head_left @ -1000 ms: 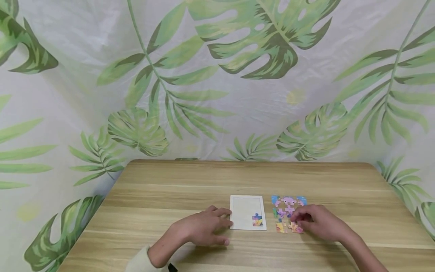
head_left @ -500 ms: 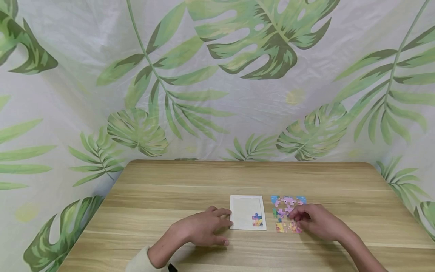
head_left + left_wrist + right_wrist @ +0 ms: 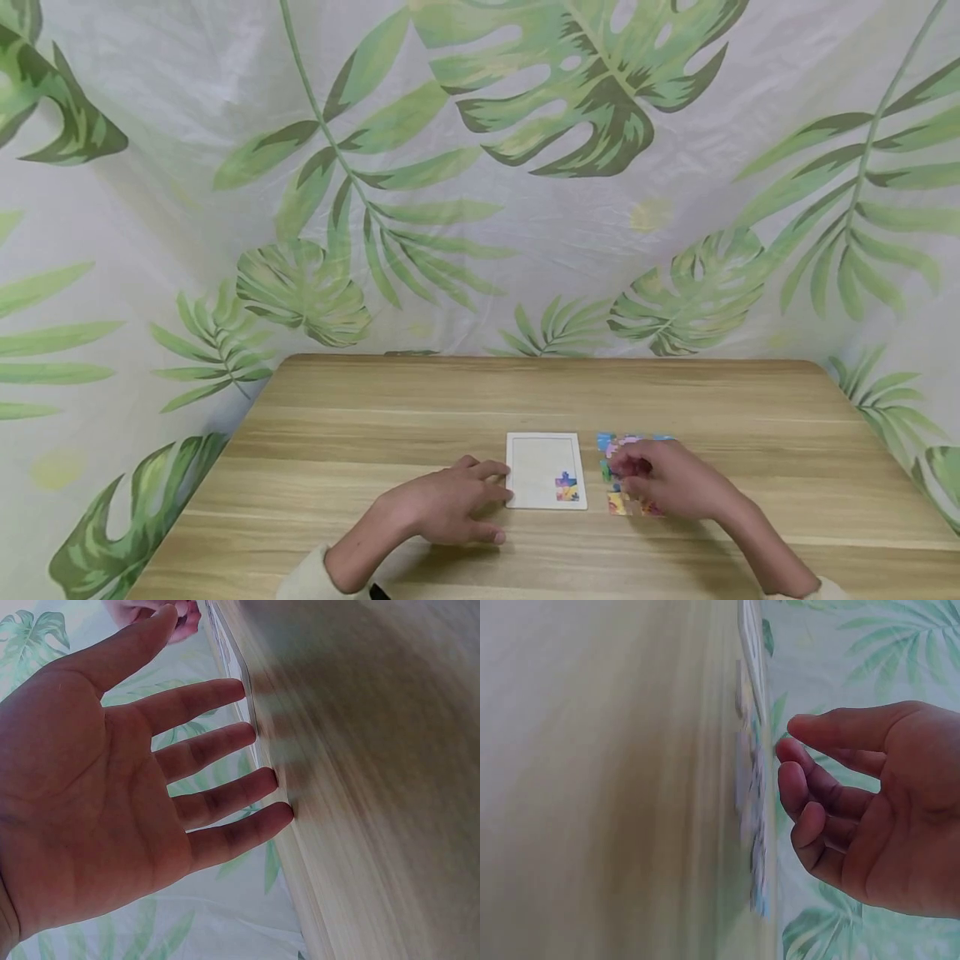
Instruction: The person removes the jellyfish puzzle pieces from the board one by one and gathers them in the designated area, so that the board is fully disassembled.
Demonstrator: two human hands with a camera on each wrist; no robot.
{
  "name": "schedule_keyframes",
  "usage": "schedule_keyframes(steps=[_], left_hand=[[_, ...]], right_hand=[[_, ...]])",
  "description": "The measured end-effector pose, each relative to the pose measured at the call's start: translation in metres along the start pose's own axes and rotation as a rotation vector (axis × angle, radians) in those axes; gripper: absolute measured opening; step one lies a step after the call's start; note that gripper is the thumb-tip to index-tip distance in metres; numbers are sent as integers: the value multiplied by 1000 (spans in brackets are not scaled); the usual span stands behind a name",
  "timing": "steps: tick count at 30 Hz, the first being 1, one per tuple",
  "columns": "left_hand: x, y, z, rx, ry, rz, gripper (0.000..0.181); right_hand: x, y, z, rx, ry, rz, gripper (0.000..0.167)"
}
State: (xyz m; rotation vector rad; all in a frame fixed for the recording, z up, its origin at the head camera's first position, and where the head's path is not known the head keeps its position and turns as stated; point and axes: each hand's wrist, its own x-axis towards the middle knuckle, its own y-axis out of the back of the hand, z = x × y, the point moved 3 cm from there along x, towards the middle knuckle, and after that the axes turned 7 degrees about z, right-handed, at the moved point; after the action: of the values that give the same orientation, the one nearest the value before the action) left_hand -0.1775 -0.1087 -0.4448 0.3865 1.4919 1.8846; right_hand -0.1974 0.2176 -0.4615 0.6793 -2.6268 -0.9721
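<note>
In the head view, my left hand (image 3: pixel 450 504) lies at the left edge of a white puzzle board (image 3: pixel 542 454), its fingertips touching that edge. The left wrist view shows its fingers (image 3: pixel 225 802) spread and nearly straight. One colourful jigsaw piece (image 3: pixel 567 492) sits in the board's lower right corner. My right hand (image 3: pixel 678 479) hovers over several loose jigsaw pieces (image 3: pixel 617 502) right of the board, covering many of them. From the right wrist view, its fingers (image 3: pixel 793 780) are loosely curled, thumb close to the index finger, and I see nothing between them.
A wooden table (image 3: pixel 360 417) carries the board and pieces. Behind it hangs a pale cloth (image 3: pixel 420 192) with green leaf prints.
My right hand has moved left and slightly away from me over the loose pieces, covering more of them. My left hand stays at the board's edge.
</note>
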Motion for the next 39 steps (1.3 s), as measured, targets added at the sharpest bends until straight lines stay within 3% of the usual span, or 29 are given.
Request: schedule_keyframes(steps=[5, 21, 39], left_hand=[[0, 0, 0, -3, 0, -2, 53], [0, -1, 0, -8, -10, 1, 53], [-1, -1, 0, 0, -18, 11, 52]], right_hand=[[16, -11, -13, -45, 44, 2, 17], [40, -38, -30, -55, 1, -47, 27], [46, -48, -29, -81, -23, -32, 32]])
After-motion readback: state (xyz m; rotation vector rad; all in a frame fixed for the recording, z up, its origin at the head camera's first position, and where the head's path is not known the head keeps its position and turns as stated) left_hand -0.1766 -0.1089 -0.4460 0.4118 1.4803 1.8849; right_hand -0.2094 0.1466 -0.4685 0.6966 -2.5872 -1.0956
